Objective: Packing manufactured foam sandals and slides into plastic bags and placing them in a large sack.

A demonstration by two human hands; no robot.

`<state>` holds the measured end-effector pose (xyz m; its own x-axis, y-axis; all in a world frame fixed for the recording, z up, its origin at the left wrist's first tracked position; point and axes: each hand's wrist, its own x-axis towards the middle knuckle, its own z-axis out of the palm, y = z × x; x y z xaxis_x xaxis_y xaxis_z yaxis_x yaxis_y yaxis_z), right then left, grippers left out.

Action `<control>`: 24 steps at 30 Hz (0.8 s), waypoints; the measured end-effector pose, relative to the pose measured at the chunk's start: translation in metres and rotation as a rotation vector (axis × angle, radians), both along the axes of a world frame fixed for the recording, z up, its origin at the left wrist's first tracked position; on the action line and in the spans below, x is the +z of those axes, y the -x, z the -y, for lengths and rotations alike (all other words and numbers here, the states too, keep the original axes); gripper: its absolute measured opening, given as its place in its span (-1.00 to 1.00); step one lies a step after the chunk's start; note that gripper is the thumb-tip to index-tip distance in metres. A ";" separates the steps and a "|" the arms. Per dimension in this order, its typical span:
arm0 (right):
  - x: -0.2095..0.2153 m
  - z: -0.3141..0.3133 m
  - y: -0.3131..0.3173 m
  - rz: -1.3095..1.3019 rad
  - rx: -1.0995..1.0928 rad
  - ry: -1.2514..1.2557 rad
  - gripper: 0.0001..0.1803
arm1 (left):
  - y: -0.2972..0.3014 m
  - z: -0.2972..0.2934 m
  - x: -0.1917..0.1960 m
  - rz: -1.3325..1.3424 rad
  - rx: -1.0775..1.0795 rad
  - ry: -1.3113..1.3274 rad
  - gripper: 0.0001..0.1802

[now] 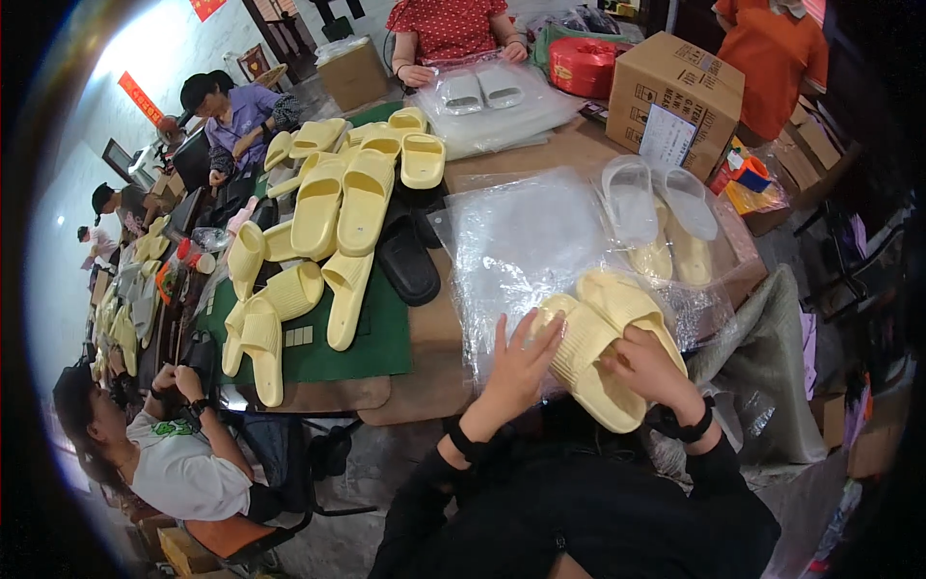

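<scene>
A pair of pale yellow slide slippers (610, 391) with ribbed straps lies side by side at the table's near edge, heels toward me. My left hand (516, 365) is at the left slipper's strap, fingers spread and fingertips against its side. My right hand (654, 365) has its fingers curled into the foot openings between the two slippers, gripping them; the fingertips are partly hidden. Beneath and beyond the pair are flat clear plastic bags (526, 232). Past my right hand lies a bagged pair with white slippers (632, 198) and yellow slippers (651, 256) in clear plastic.
Several yellow slippers (318, 207) are piled on a green mat (371, 352) to the left, with black slippers (408, 261) beside them. A cardboard box (675, 96) and a red roll (585, 66) stand at the back. Other people sit across and left. A woven sack (762, 357) hangs at right.
</scene>
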<state>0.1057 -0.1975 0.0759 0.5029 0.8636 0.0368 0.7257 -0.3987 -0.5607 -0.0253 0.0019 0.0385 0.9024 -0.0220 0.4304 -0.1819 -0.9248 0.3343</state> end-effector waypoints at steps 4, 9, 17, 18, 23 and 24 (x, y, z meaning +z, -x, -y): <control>-0.022 -0.030 -0.007 0.176 0.061 -0.253 -0.84 | 0.003 0.023 0.011 -0.017 -0.188 -0.015 -0.19; -0.016 -0.105 -0.013 0.204 -0.084 -0.402 -0.80 | 0.020 0.042 -0.004 0.076 -0.484 0.142 -0.27; -0.035 -0.082 0.010 0.026 0.270 -0.363 -0.46 | 0.014 0.003 0.012 0.198 0.051 0.345 -0.26; -0.025 -0.073 0.017 0.033 0.259 -0.368 -0.46 | 0.015 0.000 0.013 0.169 0.118 0.508 -0.25; 0.021 -0.049 0.038 0.369 -0.242 -0.394 -0.23 | 0.011 0.018 0.037 0.127 0.018 0.678 -0.24; 0.012 -0.053 0.035 0.369 -0.251 -0.388 -0.23 | 0.011 0.024 0.039 0.109 -0.033 0.704 -0.24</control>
<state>0.0711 -0.1442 0.0882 0.5843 0.6083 0.5372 0.8103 -0.3998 -0.4285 -0.0362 -0.0223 0.0773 0.8569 0.2680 0.4402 -0.2724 -0.4896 0.8283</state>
